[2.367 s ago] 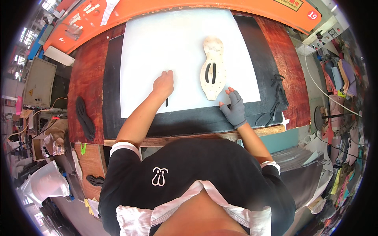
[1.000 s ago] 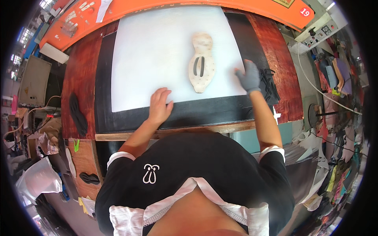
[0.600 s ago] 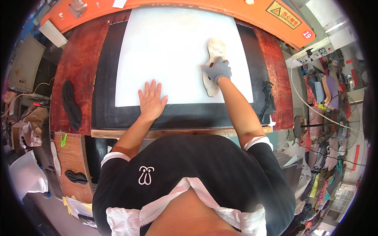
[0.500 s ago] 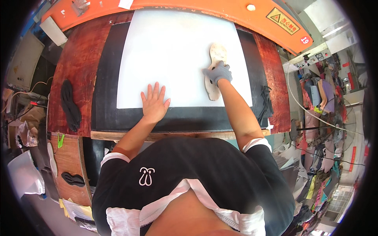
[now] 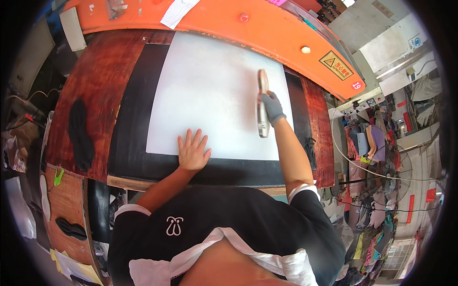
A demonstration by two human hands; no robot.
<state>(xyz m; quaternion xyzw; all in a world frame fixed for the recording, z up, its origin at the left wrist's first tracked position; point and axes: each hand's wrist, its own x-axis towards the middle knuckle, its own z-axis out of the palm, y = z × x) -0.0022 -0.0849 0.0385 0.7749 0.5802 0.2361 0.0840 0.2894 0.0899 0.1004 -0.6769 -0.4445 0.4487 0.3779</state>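
Note:
My bare left hand [image 5: 192, 153] lies flat with spread fingers on the front edge of a white sheet [image 5: 210, 95]. The sheet rests on a black board [image 5: 224, 172]. My right hand, in a grey glove [image 5: 273, 107], grips a long sole-shaped cutting die [image 5: 262, 126] by its middle. The die is turned on edge over the right part of the sheet, its narrow side showing. Motion blurs it a little, and I cannot tell whether it touches the sheet.
An orange machine beam [image 5: 214, 21] spans the far side, with a paper slip [image 5: 180, 13] on it. Black sole-shaped pieces [image 5: 81, 136] lie on the reddish wooden table at left. Black strips [image 5: 310, 152] lie at right. Coloured scraps [image 5: 367, 143] hang farther right.
My right hand has tipped the die from showing its broad pale face to standing on edge. My left hand stays flat on the sheet. The whole view has shifted and turned slightly.

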